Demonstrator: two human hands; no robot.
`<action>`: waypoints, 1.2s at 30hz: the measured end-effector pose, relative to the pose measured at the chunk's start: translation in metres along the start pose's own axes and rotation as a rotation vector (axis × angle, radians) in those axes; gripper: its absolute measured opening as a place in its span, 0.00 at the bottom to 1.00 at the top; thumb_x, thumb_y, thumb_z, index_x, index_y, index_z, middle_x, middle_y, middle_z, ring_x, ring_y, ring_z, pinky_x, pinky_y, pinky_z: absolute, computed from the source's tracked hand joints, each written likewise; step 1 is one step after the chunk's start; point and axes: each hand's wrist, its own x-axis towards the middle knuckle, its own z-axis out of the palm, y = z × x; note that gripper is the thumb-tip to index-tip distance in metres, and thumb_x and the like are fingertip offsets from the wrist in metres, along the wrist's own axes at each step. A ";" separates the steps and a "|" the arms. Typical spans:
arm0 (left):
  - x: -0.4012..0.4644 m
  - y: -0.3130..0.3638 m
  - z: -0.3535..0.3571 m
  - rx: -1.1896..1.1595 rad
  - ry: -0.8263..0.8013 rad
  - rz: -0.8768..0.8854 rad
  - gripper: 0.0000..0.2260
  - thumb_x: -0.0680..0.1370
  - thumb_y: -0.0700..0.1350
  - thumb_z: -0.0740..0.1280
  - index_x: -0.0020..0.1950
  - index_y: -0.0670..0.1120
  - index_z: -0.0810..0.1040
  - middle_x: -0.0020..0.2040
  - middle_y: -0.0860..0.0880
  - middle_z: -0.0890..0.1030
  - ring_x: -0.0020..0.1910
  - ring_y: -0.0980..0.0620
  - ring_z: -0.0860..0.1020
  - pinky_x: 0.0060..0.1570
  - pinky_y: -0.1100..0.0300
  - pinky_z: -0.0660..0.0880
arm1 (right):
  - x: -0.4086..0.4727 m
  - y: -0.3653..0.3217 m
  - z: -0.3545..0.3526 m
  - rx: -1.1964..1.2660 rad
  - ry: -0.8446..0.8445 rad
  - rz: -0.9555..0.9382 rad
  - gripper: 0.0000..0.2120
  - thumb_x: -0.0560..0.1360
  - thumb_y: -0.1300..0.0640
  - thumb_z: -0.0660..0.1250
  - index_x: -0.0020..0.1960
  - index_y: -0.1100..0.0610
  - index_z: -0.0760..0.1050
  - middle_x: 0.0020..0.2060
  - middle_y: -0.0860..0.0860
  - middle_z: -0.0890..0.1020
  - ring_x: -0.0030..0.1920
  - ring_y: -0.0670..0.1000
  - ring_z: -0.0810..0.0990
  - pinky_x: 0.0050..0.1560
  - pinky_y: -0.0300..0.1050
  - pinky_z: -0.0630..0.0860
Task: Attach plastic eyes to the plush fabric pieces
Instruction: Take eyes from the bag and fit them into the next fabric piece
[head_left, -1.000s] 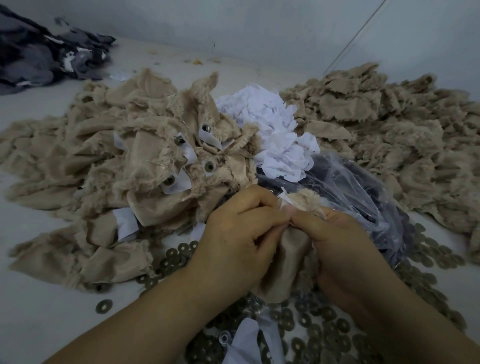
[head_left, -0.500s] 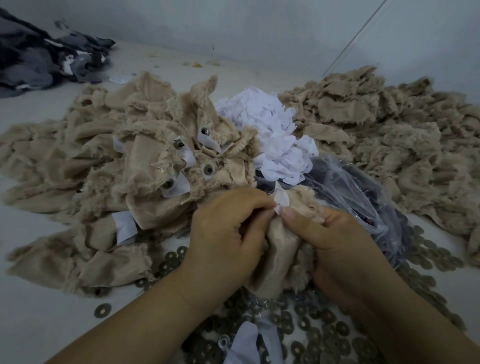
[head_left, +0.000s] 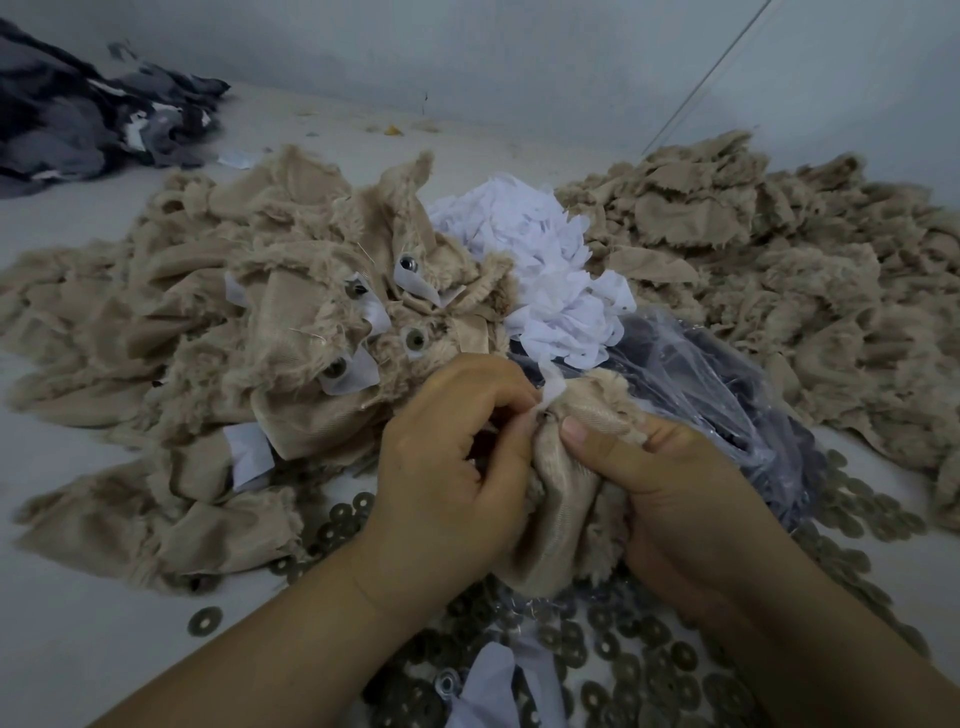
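Observation:
A beige plush piece (head_left: 561, 514) is bunched between both hands at the centre. My left hand (head_left: 447, 483) curls its fingers against the piece's top, where a white patch (head_left: 553, 387) sticks up. My right hand (head_left: 670, 499) grips the fabric from the right, thumb pressed on its top fold. A small dark spot sits between the two thumbs; I cannot tell whether it is an eye. Left of the hands lies a heap of beige pieces (head_left: 291, 332) with eye backs and white patches showing.
Several metal washers (head_left: 623, 670) cover the surface under and around my hands. A clear plastic bag (head_left: 696, 384) of dark parts lies to the right, white patches (head_left: 545, 270) behind it. More beige pieces (head_left: 779, 270) pile at right. Dark fabric (head_left: 78, 114) sits far left.
Both hands have shifted slightly, turning the bunched piece so its smooth back fold faces up. My right thumb has slid onto the fold's top.

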 end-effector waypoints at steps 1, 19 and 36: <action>0.000 -0.001 0.000 -0.024 0.011 -0.014 0.03 0.76 0.32 0.67 0.44 0.38 0.79 0.45 0.46 0.81 0.47 0.51 0.79 0.46 0.59 0.76 | 0.000 0.000 0.000 -0.001 0.002 0.002 0.17 0.69 0.60 0.69 0.54 0.68 0.82 0.50 0.65 0.85 0.49 0.62 0.86 0.46 0.51 0.85; -0.002 -0.007 0.001 0.256 -0.035 0.259 0.04 0.71 0.29 0.72 0.43 0.35 0.84 0.49 0.41 0.84 0.51 0.52 0.80 0.61 0.68 0.72 | 0.001 0.001 -0.001 0.057 -0.012 0.020 0.17 0.71 0.59 0.68 0.56 0.67 0.82 0.53 0.64 0.85 0.53 0.61 0.85 0.48 0.49 0.84; -0.003 0.000 0.003 0.173 -0.035 0.183 0.04 0.75 0.35 0.70 0.48 0.37 0.84 0.48 0.44 0.84 0.49 0.52 0.81 0.57 0.67 0.74 | 0.004 0.007 -0.011 -0.256 0.156 -0.128 0.21 0.63 0.49 0.74 0.45 0.67 0.83 0.43 0.66 0.85 0.46 0.68 0.85 0.48 0.58 0.84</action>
